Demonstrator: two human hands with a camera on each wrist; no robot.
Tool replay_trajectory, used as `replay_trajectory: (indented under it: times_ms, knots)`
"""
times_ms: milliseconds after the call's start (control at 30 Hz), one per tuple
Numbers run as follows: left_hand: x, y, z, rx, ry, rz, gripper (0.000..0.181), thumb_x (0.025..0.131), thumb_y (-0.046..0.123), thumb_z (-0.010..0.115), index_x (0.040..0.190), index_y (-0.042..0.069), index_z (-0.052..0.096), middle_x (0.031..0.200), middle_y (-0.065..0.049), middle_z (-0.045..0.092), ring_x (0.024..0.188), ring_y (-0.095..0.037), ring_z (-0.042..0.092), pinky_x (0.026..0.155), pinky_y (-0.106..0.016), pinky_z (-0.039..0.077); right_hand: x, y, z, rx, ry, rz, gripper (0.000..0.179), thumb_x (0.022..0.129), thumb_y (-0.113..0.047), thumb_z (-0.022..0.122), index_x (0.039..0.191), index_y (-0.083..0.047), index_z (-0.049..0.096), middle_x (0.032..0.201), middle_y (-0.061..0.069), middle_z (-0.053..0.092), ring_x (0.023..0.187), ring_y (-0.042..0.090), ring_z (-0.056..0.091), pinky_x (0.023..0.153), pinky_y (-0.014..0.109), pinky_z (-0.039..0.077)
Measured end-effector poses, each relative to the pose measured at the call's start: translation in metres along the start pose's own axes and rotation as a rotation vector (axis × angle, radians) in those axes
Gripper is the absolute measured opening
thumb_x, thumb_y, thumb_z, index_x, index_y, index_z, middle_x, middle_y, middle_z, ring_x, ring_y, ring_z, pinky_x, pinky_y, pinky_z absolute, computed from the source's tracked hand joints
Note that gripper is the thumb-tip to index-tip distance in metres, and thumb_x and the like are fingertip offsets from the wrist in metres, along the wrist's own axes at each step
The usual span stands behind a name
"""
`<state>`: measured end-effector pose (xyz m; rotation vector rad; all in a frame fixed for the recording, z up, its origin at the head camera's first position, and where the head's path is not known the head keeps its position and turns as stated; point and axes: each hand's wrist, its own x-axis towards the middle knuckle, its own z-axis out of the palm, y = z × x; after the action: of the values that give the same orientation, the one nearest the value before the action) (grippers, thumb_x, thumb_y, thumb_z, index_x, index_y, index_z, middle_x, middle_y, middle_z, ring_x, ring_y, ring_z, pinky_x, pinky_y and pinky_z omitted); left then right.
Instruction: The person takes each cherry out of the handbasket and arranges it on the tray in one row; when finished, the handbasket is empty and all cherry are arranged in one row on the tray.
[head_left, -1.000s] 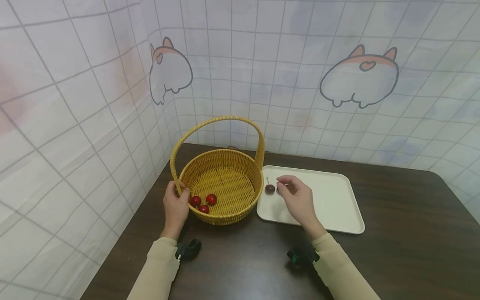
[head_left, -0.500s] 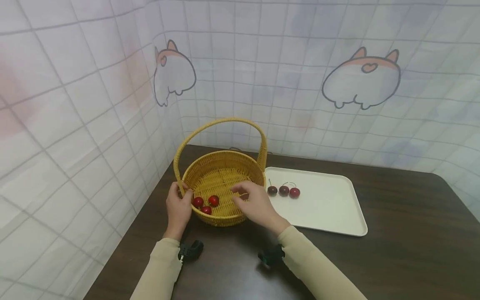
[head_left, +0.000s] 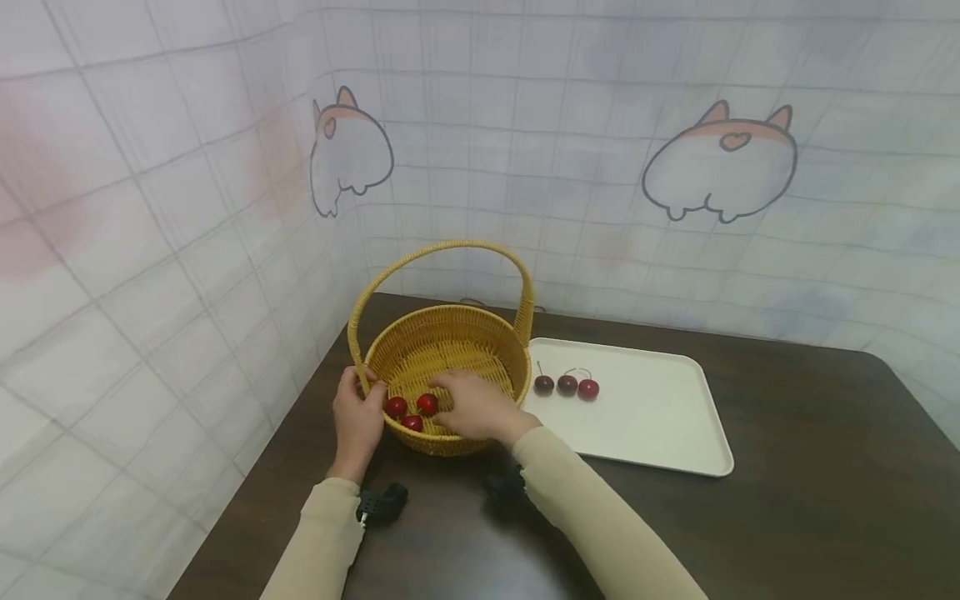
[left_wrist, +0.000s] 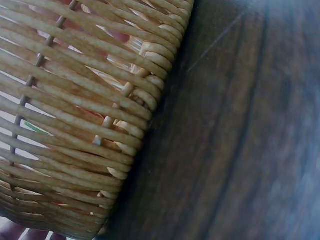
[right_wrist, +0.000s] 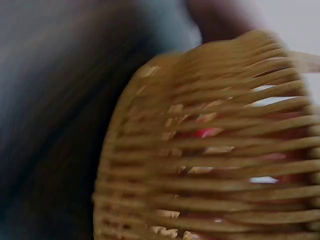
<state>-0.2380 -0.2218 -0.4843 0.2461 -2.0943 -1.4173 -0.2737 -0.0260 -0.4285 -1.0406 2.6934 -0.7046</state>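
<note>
A yellow wicker basket [head_left: 450,321] with a tall arched handle stands on the dark table, with three red cherries lying at its near left side. My left hand [head_left: 358,417] grips the basket's rim at the left foot of the handle. Inside the basket, my right hand [head_left: 476,406] has its thumb and fingers spread apart beside the rightmost cherry [head_left: 427,404]. The other two, a left cherry [head_left: 396,407] and a near cherry [head_left: 412,422], lie close by. Wicker wall [left_wrist: 75,100] fills much of the left wrist view. In the right wrist view the basket wall [right_wrist: 210,165] hides the fingers.
A white tray [head_left: 645,417] lies right of the basket. Along its left part sit three stemmed cherries in a row: a dark one [head_left: 543,384], a middle one [head_left: 567,385] and a redder one [head_left: 588,389]. A patterned cloth wall [head_left: 570,167] rises behind the table.
My right hand has left the cherries on the tray and moved left, then down into the basket beside the cherries there. My left hand keeps its grip on the rim.
</note>
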Motion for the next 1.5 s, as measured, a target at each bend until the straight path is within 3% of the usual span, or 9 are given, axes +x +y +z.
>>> replay_trajectory:
  times_ms: [100,200,467,733,967,1233,1367,1500]
  knots:
    - [0.003,-0.001,-0.008,0.033,0.052,-0.002,0.009,0.092,0.006,0.057,0.098,0.008,0.051,0.084,-0.007,0.05,0.06,-0.019,0.042,0.052,-0.03,0.035,0.01,-0.007,0.003,-0.079,-0.054,-0.069,0.056,0.093,-0.027,0.064,0.145,-0.016,0.047,0.146,0.004,0.048,0.134,0.022,0.044,0.109,0.039,0.036]
    - [0.004,-0.002,-0.011,0.04,0.047,-0.011,0.009,0.092,0.007,0.058,0.098,0.008,0.051,0.084,-0.006,0.049,0.062,-0.02,0.043,0.053,-0.031,0.035,0.015,-0.009,0.004,-0.082,-0.109,-0.108,0.054,0.095,-0.023,0.061,0.146,-0.015,0.045,0.147,0.003,0.047,0.135,0.02,0.043,0.11,0.035,0.034]
    - [0.003,-0.002,0.001,0.008,0.023,0.001,0.008,0.091,0.007,0.056,0.097,0.008,0.051,0.084,-0.007,0.048,0.062,-0.021,0.043,0.054,-0.032,0.036,0.012,0.003,0.0,-0.021,-0.207,-0.108,0.05,0.095,-0.011,0.058,0.143,-0.017,0.05,0.147,0.003,0.047,0.135,0.019,0.043,0.11,0.035,0.034]
    - [0.005,0.003,0.004,-0.017,0.01,0.003,0.007,0.093,0.008,0.054,0.098,0.008,0.05,0.083,-0.007,0.046,0.059,-0.019,0.043,0.047,-0.028,0.034,0.007,0.002,-0.006,0.054,-0.143,-0.051,0.034,0.092,-0.014,0.066,0.126,-0.015,0.065,0.122,-0.002,0.066,0.116,0.015,0.058,0.099,0.033,0.045]
    - [0.003,0.001,0.002,0.0,0.006,-0.008,0.007,0.093,0.008,0.054,0.099,0.007,0.05,0.083,-0.006,0.046,0.061,-0.019,0.042,0.049,-0.028,0.034,0.006,0.004,-0.004,0.081,-0.148,-0.078,0.022,0.087,-0.01,0.07,0.108,-0.018,0.073,0.105,-0.007,0.069,0.099,0.01,0.062,0.089,0.03,0.049]
    - [0.002,0.001,0.001,-0.007,0.007,0.0,0.007,0.092,0.007,0.056,0.096,0.009,0.05,0.082,-0.007,0.047,0.059,-0.017,0.043,0.048,-0.028,0.034,0.006,0.003,-0.003,0.142,-0.243,-0.089,0.025,0.087,-0.005,0.069,0.107,-0.019,0.075,0.101,-0.008,0.071,0.091,0.004,0.063,0.081,0.023,0.051]
    - [0.003,0.003,0.0,-0.009,0.009,0.004,0.008,0.092,0.006,0.056,0.095,0.011,0.05,0.081,-0.007,0.047,0.057,-0.016,0.042,0.048,-0.028,0.034,0.006,0.002,-0.004,0.141,-0.235,-0.059,0.023,0.087,-0.007,0.069,0.108,-0.017,0.073,0.1,-0.007,0.069,0.092,0.007,0.062,0.085,0.026,0.05]
    - [0.003,0.004,-0.001,0.001,0.015,0.01,0.008,0.092,0.006,0.056,0.094,0.01,0.05,0.081,-0.007,0.047,0.06,-0.018,0.042,0.05,-0.03,0.034,0.005,0.002,-0.003,0.133,-0.17,-0.019,0.021,0.088,-0.016,0.067,0.109,-0.017,0.069,0.099,-0.005,0.066,0.089,0.011,0.059,0.083,0.03,0.05]
